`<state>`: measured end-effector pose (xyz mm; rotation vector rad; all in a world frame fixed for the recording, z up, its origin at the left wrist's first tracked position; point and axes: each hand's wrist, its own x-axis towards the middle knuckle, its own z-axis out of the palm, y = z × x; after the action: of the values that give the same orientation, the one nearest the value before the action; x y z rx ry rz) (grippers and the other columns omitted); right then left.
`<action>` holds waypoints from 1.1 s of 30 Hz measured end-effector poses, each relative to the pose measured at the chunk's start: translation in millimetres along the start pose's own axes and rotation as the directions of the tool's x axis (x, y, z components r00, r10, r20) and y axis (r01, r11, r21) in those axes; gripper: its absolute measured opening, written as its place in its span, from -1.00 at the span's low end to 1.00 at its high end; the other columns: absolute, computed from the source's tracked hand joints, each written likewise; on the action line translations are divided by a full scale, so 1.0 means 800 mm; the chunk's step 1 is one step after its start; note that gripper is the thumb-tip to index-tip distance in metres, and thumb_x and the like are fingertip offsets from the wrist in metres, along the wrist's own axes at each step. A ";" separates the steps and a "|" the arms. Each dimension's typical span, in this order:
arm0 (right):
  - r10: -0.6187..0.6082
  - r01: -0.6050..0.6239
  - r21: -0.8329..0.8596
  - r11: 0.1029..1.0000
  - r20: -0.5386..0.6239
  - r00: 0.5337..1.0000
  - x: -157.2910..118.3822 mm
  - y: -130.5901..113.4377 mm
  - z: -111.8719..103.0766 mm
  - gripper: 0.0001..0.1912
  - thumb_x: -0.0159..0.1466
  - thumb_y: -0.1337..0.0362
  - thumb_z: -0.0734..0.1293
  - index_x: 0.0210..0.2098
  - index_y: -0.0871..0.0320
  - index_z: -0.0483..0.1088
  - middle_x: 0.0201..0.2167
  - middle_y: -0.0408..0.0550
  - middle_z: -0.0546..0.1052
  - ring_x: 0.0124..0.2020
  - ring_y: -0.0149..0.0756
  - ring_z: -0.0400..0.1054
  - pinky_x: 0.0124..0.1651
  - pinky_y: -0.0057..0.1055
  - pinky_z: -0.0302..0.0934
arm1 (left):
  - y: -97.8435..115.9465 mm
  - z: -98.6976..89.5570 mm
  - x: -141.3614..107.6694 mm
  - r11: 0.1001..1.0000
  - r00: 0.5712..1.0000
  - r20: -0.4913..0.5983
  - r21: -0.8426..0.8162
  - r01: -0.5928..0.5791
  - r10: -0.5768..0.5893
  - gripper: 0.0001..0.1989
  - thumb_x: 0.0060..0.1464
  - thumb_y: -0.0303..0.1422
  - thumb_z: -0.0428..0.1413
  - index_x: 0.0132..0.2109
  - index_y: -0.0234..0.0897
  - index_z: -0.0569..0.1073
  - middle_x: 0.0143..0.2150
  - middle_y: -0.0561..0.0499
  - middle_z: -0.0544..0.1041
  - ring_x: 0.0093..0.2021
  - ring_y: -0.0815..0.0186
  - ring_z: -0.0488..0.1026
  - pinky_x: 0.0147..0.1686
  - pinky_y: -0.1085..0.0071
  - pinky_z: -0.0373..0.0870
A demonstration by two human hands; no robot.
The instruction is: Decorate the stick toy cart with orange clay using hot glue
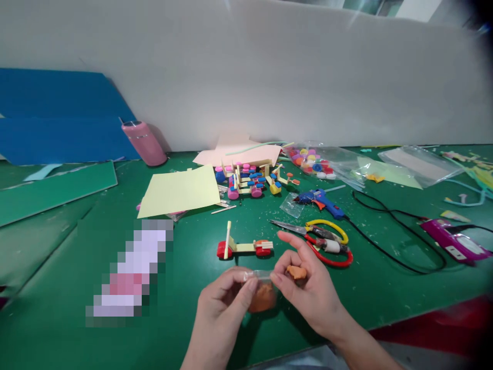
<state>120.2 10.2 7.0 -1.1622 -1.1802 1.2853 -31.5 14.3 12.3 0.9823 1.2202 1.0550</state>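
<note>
Between my hands is a small clear plastic bag (262, 294) with a lump of orange modelling clay inside. My left hand (225, 303) pinches the left end of the bag's top edge between thumb and fingers. My right hand (310, 293) pinches the right end, its index finger raised. A loose piece of orange clay (296, 272) is held in the curled fingers of my right hand. Just beyond the bag stands a small toy scooter (243, 248) with red wheels and a pale stick upright.
Scissors (327, 241) with red and yellow handles lie right of the scooter, below a blue glue gun (321, 202). Its black cord runs to a purple power strip (458, 241). Several toy scooters (246, 182), yellow paper (181, 191) and a pink tumbler (146, 144) stand farther back.
</note>
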 end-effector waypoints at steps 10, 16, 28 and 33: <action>-0.038 0.042 -0.048 0.998 0.077 0.996 0.002 0.002 0.002 -0.35 0.14 0.32 0.32 0.15 0.01 -0.03 -0.38 -0.16 0.39 -0.43 -0.44 0.25 -0.34 -0.48 0.16 | 0.016 0.005 -0.001 0.981 0.982 0.056 0.052 -0.185 0.183 -0.90 -0.09 -0.41 0.16 -0.53 -0.25 0.50 -0.48 -0.03 0.50 -0.35 0.24 0.41 -0.33 0.45 0.34; -0.076 0.077 -0.037 0.996 0.020 0.997 0.003 0.004 0.007 -0.46 0.16 0.37 0.30 0.08 -0.02 0.07 -0.43 -0.21 0.37 -0.44 -0.46 0.27 -0.36 -0.51 0.17 | 0.020 0.006 -0.001 0.974 0.978 0.068 0.101 -0.204 0.198 -0.91 -0.11 -0.41 0.17 -0.52 -0.22 0.55 -0.47 -0.04 0.53 -0.38 0.23 0.44 -0.35 0.43 0.36; -0.021 0.014 0.084 0.996 0.080 0.997 0.005 -0.003 0.004 -0.44 0.17 0.37 0.29 0.11 -0.02 0.05 -0.43 -0.22 0.37 -0.47 -0.50 0.23 -0.38 -0.54 0.15 | 0.013 0.002 0.006 0.946 0.950 0.098 0.107 -0.306 0.296 -0.88 -0.10 -0.48 0.17 -0.40 -0.17 0.58 -0.40 0.00 0.55 -0.37 0.32 0.47 -0.36 0.51 0.41; 0.015 -0.027 0.148 0.989 0.078 0.997 0.010 -0.003 0.004 -0.47 0.17 0.35 0.31 0.08 0.00 0.08 -0.45 -0.23 0.34 -0.49 -0.53 0.20 -0.40 -0.58 0.13 | 0.008 0.001 0.005 0.931 0.933 0.115 0.097 -0.352 0.340 -0.83 -0.07 -0.51 0.13 -0.38 -0.13 0.56 -0.39 0.06 0.54 -0.37 0.39 0.47 -0.38 0.59 0.40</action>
<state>116.6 18.3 9.4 -1.0264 -1.1093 1.4200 -31.1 19.5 18.0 1.3606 1.0601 1.2033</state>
